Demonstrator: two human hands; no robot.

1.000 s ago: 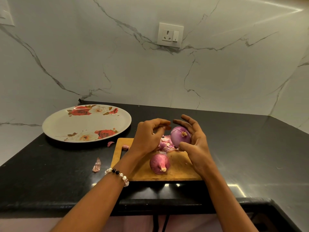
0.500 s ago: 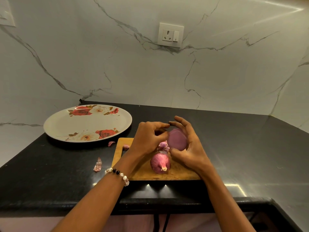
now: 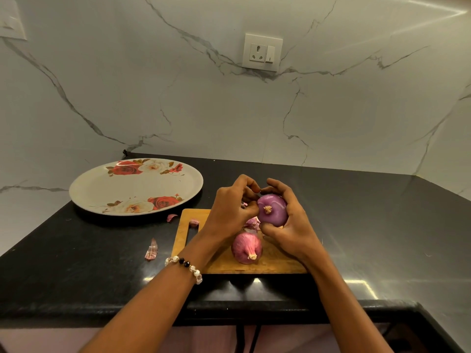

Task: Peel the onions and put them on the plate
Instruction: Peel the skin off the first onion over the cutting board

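Observation:
My right hand (image 3: 293, 225) grips a smooth purple onion (image 3: 274, 212) above the wooden cutting board (image 3: 224, 261), its root end facing me. My left hand (image 3: 232, 210) is curled against the onion's left side, fingertips pinching at its top edge. A second onion (image 3: 246, 247), still in papery pink skin, lies on the board just below my hands. Loose peels (image 3: 252, 222) sit on the board between my hands. The white plate with red roses (image 3: 135, 187) lies on the counter to the left, with nothing on it.
The black counter (image 3: 369, 225) meets a marble wall with a socket (image 3: 262, 52). Peel scraps lie off the board: one (image 3: 152, 250) on the counter to its left, one (image 3: 172, 217) near the plate, one (image 3: 194, 222) at the board's handle slot.
The onion has turned in my right hand, so its root end faces me again. My left hand's fingers have closed in on its top.

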